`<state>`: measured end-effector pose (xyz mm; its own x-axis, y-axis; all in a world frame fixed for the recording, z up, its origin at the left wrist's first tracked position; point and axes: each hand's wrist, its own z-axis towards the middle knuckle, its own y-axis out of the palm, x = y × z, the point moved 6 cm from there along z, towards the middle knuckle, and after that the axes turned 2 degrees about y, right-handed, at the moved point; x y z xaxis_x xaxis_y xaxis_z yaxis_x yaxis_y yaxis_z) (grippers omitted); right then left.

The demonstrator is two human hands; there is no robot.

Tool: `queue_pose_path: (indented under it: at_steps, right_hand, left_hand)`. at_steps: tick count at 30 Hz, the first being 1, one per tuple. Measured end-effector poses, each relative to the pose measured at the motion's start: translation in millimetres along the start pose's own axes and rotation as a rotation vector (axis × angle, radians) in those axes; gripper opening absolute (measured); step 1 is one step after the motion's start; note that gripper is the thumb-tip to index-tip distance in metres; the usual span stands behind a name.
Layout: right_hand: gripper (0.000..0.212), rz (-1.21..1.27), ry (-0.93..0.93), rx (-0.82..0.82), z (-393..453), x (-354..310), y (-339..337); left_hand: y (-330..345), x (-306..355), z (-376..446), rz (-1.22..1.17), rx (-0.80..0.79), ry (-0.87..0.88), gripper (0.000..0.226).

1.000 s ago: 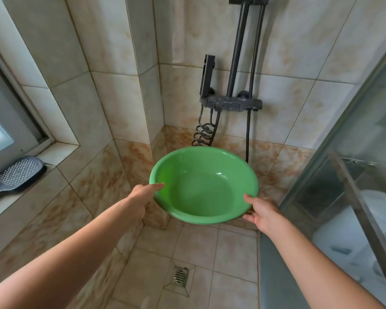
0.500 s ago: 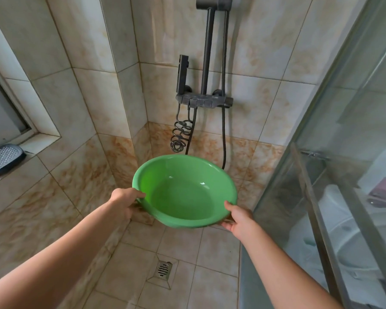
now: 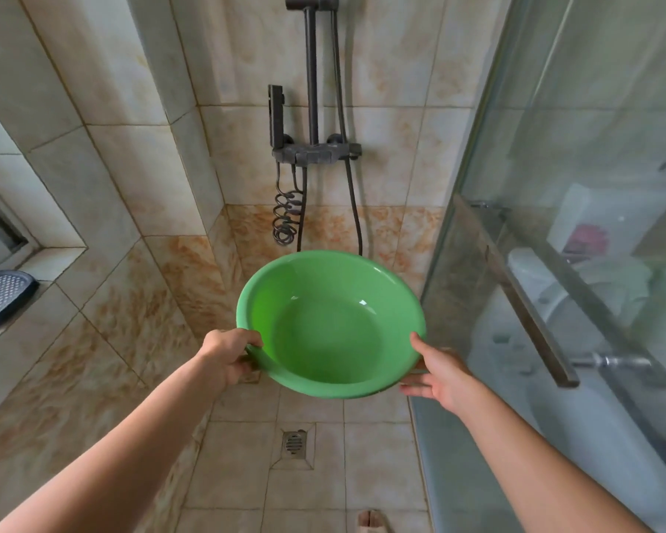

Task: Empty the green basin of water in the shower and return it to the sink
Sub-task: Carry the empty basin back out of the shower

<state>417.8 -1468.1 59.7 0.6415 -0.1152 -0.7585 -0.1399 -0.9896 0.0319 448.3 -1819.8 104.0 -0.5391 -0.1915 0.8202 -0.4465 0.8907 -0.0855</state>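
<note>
A round green basin (image 3: pixel 329 325) hangs in the air over the shower floor, tilted a little toward me. Its inside looks glossy, and I cannot tell how much water is in it. My left hand (image 3: pixel 229 355) grips the rim at the near left, fingers curled over the edge. At the near right, my right hand (image 3: pixel 439 373) holds the rim with its thumb on top and its fingers underneath. The sink is out of view.
A floor drain (image 3: pixel 294 442) sits in the tiles below the basin. The dark shower mixer (image 3: pixel 316 151) with hoses hangs on the far wall. A glass shower door (image 3: pixel 554 263) with a bar handle stands on the right. A grey perforated tray (image 3: pixel 1 296) lies on the left window ledge.
The view has swung right and down, so the window ledge slid toward the left edge. The basin stays in both hands and has come lower and nearer the glass door.
</note>
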Motion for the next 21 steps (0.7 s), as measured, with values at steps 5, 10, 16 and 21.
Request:
queue_pose_path:
  at_steps: [5, 10, 16, 21]
  right_hand:
    - [0.032, 0.021, 0.032, 0.056, -55.6, 72.6, -30.6]
    - [0.039, 0.001, 0.086, 0.139, -106.9, 141.2, -81.7]
    - [0.043, -0.004, 0.204, 0.186, -144.2, 219.4, -142.8]
    - [0.032, 0.067, 0.338, 0.205, -174.4, 284.0, -194.2]
  left_hand:
    - [-12.2, -49.0, -29.3, 0.092, -0.081, -0.044, 0.014]
    - [4.0, -94.0, -52.8, 0.206, -0.173, -0.080, 0.013]
    - [29.0, -145.9, -78.1, 0.379, -0.260, -0.115, 0.019]
    - [56.1, -204.6, -107.3, 0.519, -0.322, -0.245, 0.015]
